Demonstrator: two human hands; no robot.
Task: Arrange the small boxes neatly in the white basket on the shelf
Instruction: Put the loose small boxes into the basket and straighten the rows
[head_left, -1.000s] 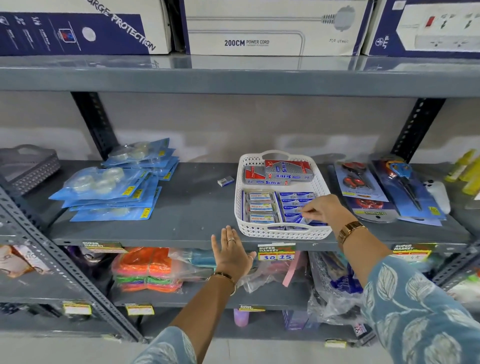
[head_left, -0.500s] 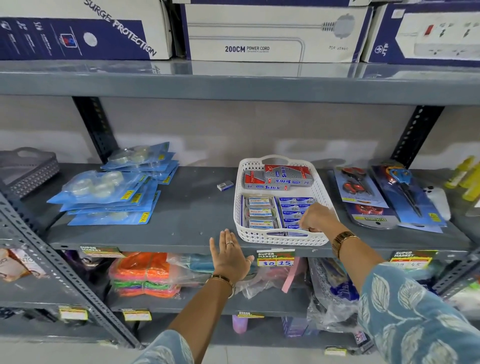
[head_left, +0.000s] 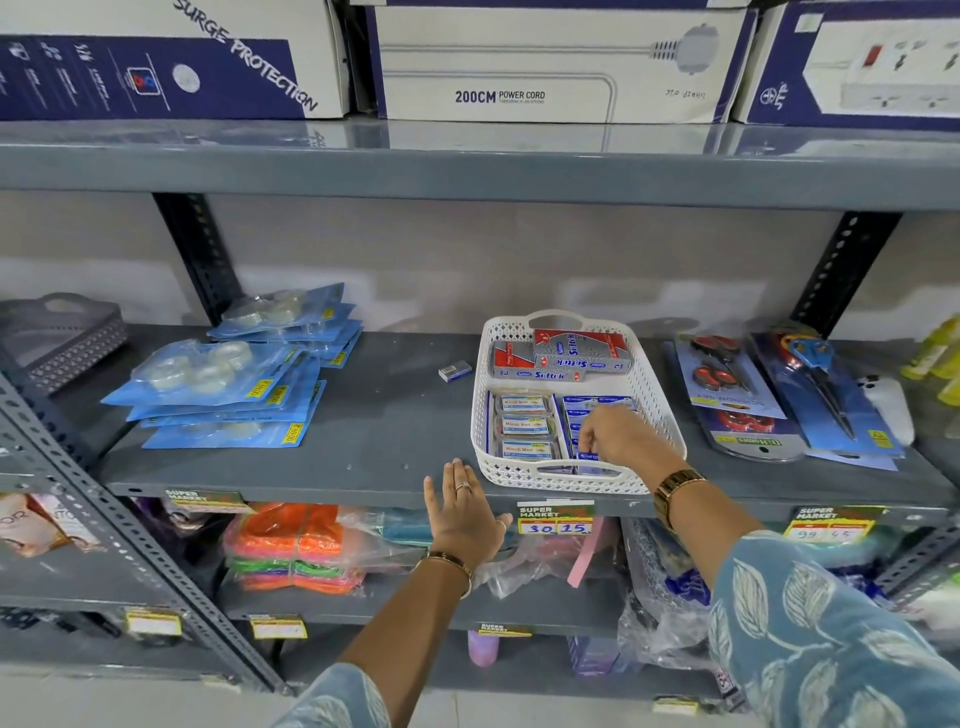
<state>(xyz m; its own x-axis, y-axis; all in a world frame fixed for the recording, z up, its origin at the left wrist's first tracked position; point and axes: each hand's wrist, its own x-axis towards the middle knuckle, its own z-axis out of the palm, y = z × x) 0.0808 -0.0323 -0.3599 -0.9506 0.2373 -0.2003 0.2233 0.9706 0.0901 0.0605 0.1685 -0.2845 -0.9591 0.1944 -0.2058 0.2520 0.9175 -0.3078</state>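
Pinching a small blue box (head_left: 592, 457) with right hand (head_left: 615, 436) in the white basket (head_left: 660, 415) at centre right (near front rim); left hand (head_left: 462, 514) hovering spread, holding nothing. Risking toppling neighbouring rows, overlooking the stray box (head_left: 455, 372) left of basket.

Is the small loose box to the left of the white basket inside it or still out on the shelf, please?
Out. The small box lies on the grey shelf, apart from the white basket.
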